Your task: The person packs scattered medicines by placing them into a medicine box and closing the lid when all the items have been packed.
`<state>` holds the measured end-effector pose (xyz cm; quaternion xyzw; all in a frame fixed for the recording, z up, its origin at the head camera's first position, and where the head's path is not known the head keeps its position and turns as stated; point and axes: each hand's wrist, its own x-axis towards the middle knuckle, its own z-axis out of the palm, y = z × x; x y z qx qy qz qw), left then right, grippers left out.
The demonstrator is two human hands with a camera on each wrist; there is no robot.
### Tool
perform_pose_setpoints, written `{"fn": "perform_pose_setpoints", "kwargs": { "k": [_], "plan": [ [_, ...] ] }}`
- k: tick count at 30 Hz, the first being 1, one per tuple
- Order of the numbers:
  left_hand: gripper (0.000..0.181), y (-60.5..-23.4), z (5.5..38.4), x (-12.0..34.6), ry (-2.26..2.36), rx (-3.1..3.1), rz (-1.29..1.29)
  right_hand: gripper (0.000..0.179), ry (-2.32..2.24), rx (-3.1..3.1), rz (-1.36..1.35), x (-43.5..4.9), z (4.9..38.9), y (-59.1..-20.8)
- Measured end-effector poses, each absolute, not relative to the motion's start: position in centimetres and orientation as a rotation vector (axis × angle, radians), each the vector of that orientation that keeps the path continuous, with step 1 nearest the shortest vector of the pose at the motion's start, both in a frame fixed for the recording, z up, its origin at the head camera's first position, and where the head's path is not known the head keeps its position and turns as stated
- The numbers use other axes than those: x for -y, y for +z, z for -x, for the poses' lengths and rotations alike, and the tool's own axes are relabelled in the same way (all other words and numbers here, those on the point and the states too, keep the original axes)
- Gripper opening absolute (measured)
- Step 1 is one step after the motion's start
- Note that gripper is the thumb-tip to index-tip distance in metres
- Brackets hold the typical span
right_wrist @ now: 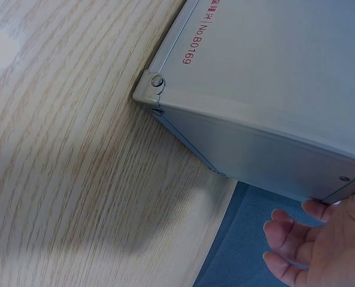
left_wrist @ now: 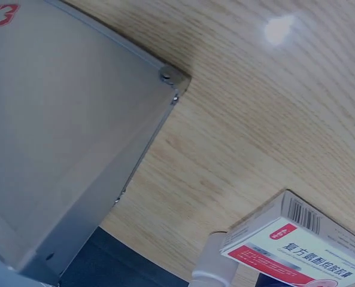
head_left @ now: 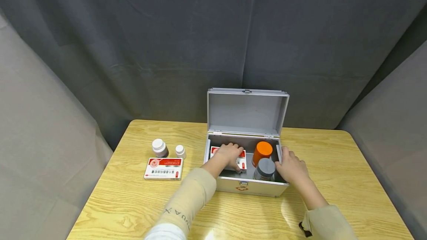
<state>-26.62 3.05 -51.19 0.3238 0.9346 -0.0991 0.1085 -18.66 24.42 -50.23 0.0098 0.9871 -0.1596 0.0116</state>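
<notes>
Our left hand (head_left: 229,155) grips a carton (head_left: 243,163) inside the case (head_left: 227,185), probably light and crushable (best held by its long edges); our right hand (head_left: 293,169) pinches the case's side wall.

We take this for a screened-off booth, more lab-like than homely, since dark grey cloth (head_left: 160,47) hangs behind the wood-grain bench (head_left: 333,177) and paler sheets (head_left: 43,121) flank both sides.

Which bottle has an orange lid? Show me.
The orange-lidded bottle inside the case, beyond the grey-lidded bottle; the larger bottle and smaller bottle outside are white-lidded.
</notes>
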Motion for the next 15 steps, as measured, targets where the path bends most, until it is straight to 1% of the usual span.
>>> {"fn": "perform_pose_setpoints", "kwargs": {
  "k": [15],
  "plan": [
    [0.087, -52.4, 26.7, -3.4, -0.335, -2.757, -0.981, 0.056, -0.499, -3.073, -0.033, -24.4, 18.6, -50.2]
  ]
}}
